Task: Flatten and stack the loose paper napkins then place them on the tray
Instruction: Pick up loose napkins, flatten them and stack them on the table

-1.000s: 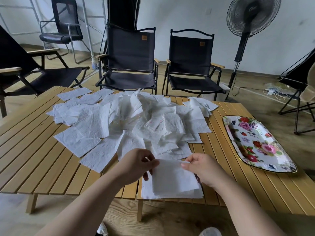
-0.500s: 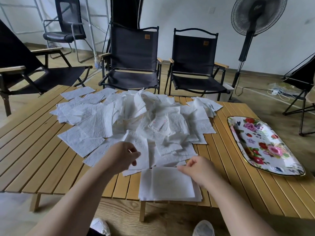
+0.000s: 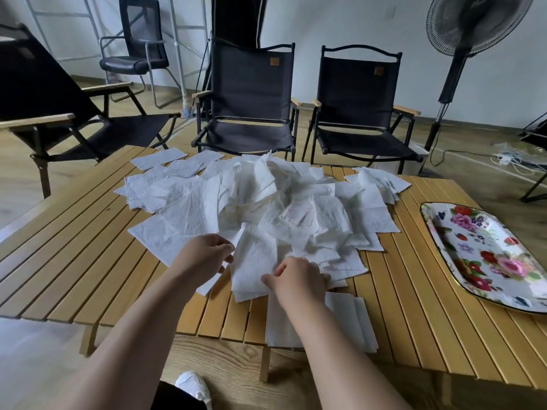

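A big loose heap of white paper napkins covers the middle of the slatted wooden table. At the heap's near edge lies one crumpled napkin. My left hand pinches its left edge and my right hand grips its lower right corner. A small flat stack of napkins sits at the table's front edge, partly hidden under my right forearm. The floral tray rests at the right end of the table with nothing on it.
Two black folding chairs stand behind the table, a third at the left. A standing fan and floor cables are at the back right. My white shoe shows below the table edge.
Both hands left the flat stack and moved forward to the heap. They now hold a crumpled napkin at its near edge. The stack stays at the front edge.
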Demonstrator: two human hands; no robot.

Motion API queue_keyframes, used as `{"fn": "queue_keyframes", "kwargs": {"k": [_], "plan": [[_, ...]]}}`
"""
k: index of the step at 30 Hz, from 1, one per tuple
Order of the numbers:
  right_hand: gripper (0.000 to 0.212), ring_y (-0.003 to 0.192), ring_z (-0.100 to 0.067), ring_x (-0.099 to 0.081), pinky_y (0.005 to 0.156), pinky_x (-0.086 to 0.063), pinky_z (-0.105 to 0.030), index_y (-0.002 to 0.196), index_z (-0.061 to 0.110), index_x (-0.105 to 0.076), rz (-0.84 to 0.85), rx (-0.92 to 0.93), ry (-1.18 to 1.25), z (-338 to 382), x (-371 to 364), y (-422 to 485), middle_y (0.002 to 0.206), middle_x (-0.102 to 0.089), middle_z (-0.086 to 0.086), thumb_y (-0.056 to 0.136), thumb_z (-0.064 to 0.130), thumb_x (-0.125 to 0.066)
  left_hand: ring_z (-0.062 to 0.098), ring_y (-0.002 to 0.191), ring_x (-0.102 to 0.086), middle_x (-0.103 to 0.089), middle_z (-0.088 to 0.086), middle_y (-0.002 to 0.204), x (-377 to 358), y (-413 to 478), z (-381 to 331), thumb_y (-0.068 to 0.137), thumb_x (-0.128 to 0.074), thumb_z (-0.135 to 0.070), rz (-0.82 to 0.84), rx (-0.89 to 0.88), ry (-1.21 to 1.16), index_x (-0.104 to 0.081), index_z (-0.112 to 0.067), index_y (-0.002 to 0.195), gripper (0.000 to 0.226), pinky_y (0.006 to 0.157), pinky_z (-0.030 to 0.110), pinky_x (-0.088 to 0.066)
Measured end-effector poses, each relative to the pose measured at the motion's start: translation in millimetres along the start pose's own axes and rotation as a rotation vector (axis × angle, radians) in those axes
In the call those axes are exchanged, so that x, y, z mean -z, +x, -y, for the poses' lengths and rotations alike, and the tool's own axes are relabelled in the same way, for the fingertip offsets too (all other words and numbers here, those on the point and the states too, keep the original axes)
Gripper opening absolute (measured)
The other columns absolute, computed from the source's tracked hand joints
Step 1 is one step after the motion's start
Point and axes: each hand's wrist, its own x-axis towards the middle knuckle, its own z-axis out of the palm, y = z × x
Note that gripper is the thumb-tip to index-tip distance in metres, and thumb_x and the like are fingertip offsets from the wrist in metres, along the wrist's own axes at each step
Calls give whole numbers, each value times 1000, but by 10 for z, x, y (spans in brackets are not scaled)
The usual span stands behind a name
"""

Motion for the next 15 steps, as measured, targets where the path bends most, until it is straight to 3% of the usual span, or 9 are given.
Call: {"fn": "queue_keyframes", "kwargs": {"k": [3,5,8,10,12,15], "plan": [[8,107,-22,-56,88,-32,-39,96,29,-67,-13,0,27,81,-68,-18,105,-65,5,90,31,-61,15,74,-63,-73,0,91,0,-5,20,99,-53,-17,15,4,-3,-69,-13,104,18,56,22,-40],[4,101,-20,-57,86,-30,-38,92,29,-63,-20,33,64,105,-72,-23,96,-63,8,92,29,-59,15,75,-64,-73,0,91,0,-5,26,99,-53,-16,16,2,0,-70,-13,105,18,56,22,-40],[10,78,-15,-53,86,-31,-35,84,25,-53,-86,108,140,93,-35,-42,77,-54,11,90,27,-60,14,76,-64,-73,-1,92,-9,7,34,98,-53,-15,17,-1,3,-70,-14,104,18,56,20,-40],[11,70,-13,-52,85,-40,-34,83,23,-51,-136,171,217,59,-6,-40,71,-52,11,90,22,-60,14,77,-64,-73,0,93,-21,20,38,97,-53,-14,21,-11,19,-70,-16,100,17,56,20,-42],[11,74,-14,-56,72,-48,-31,86,23,-53,-161,229,326,21,29,-31,74,-54,13,90,16,-60,16,78,-64,-73,3,93,-33,31,41,96,-54,-13,28,-26,44,-69,-18,95,16,56,20,-43],[13,76,-10,-56,56,-39,-18,92,23,-57,-186,282,395,-38,103,-22,80,-56,15,91,11,-61,23,85,-68,-72,4,93,-43,53,56,96,-56,-17,34,-47,75,-68,-22,96,14,59,25,-46]]}}
